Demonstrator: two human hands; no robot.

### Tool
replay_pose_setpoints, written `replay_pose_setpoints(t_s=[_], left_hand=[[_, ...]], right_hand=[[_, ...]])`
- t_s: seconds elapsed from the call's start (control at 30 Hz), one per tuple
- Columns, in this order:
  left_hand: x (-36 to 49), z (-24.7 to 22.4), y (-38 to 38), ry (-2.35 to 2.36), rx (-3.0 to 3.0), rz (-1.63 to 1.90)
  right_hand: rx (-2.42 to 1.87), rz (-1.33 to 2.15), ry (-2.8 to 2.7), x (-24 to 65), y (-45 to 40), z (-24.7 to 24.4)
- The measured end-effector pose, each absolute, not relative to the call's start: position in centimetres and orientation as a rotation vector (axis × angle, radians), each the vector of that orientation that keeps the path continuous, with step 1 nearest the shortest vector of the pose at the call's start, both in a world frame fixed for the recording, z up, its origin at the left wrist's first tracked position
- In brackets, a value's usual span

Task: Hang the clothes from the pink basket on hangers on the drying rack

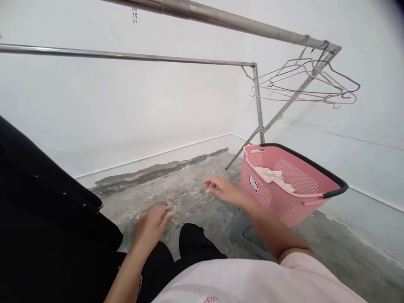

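White walls (142, 105) enclose a corner of bare, stained concrete floor (189, 193), the largest surfaces in view. A metal drying rack (221, 19) spans the space: one thick rail runs overhead from upper left to upper right, a thinner rail (126, 56) runs below it, and slanted legs meet the floor just behind the basket. A black garment (47, 210) — hanging at the left edge — fills the lower left and bears a row of small studs or buttons. A pink plastic laundry basket (299, 202) with a dark rim stands tilted at right, raised on a grey support (246, 235) whose form cannot be made out; a pale crumpled cloth (274, 176) lies inside it. A cluster of wire hangers (315, 84), pink and dark, hangs from the far right end of the thick rail. The person's pink shirt and dark trousers occupy the bottom edge. The right hand (224, 190) is stretched forward, blurred, fingers loosely spread and empty, just beside the basket's near left wall without clear contact. The left hand (151, 225) — palm down, fingers relaxed and slightly parted — holds nothing and hovers above the floor near the black garment.
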State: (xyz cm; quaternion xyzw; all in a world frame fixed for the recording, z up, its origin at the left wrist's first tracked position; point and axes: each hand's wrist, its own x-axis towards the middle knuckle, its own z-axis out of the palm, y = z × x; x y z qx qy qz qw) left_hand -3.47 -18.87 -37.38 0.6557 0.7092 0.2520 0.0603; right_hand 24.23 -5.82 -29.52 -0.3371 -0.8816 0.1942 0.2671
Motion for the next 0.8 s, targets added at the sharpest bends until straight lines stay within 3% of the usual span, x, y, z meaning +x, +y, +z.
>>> replay_pose_setpoints(t_s=[0.17,0.33,0.4,0.57,0.8], left_hand=[[-3.4,-39.9,-18.5,2.064,1.861,0.673],[-3.6,-40.0,-17.7,2.133,1.825,0.609],[-3.0,-39.6,-17.1,2.084,1.822,0.614],[-1.6,-38.8,-15.9,1.973,1.916,0.667],[-0.5,-38.8,-15.0,1.894,2.025,0.632]], right_hand=[[-1.222,0.049,-2.01,32.2,-0.9,-18.5],[-1.42,-0.656,-1.534,40.8,5.0,-7.0],[-1.604,-0.721,-1.382,43.6,6.7,-4.6],[-2.064,-0.56,-1.226,47.7,8.6,-3.6],[-2.135,-0.585,-1.257,46.7,7.8,-4.5]])
